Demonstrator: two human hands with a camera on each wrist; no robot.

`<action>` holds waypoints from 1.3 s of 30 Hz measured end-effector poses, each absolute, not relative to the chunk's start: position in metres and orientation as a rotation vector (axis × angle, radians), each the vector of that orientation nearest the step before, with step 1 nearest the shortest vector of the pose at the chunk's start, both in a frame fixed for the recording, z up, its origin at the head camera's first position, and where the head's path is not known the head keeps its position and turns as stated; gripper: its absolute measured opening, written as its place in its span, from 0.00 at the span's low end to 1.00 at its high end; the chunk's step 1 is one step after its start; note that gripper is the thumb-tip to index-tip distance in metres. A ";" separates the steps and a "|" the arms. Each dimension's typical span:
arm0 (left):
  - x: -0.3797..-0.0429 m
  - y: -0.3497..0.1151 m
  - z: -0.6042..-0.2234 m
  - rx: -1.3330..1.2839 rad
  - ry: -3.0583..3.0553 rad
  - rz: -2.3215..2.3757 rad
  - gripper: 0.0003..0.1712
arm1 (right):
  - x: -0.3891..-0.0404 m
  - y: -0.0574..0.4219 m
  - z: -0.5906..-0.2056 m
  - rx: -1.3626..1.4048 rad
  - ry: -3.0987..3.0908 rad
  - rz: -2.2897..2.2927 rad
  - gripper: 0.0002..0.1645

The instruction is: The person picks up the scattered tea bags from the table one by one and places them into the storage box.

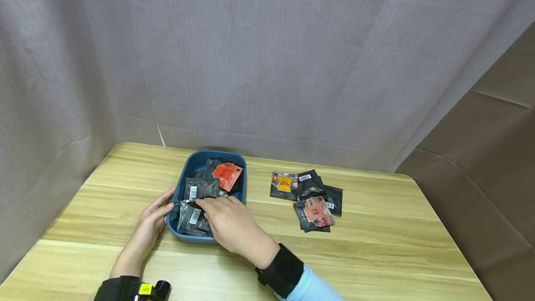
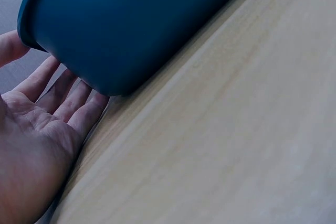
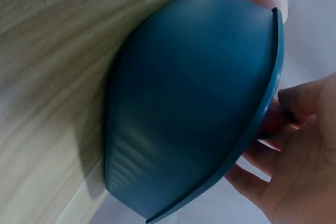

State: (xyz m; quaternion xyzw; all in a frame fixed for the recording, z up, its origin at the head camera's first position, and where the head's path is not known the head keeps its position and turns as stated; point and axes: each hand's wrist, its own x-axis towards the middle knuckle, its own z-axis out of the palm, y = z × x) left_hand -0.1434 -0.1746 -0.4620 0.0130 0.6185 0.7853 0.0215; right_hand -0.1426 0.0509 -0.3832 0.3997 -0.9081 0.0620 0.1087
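Observation:
A blue plastic bin holds several small flat black packets, some with white barcode labels and one with a red-orange label. My left hand rests against the bin's left side. In the left wrist view its fingers lie fairly straight along the outer wall, the thumb near the rim. My right hand reaches over the right rim into the bin. Its thumb and fingers pinch a dark packet with some red, mostly hidden by the hand and the rim.
To the right of the bin, several more packets lie in a loose overlapping pile, one with a yellow label and one with a pinkish-red label. Everything sits on a wood-grain table. A grey curtain hangs behind it.

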 end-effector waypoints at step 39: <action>-0.147 -0.173 -0.460 0.015 1.925 2.433 0.34 | -0.265 0.204 -0.405 0.692 -3.293 0.341 0.50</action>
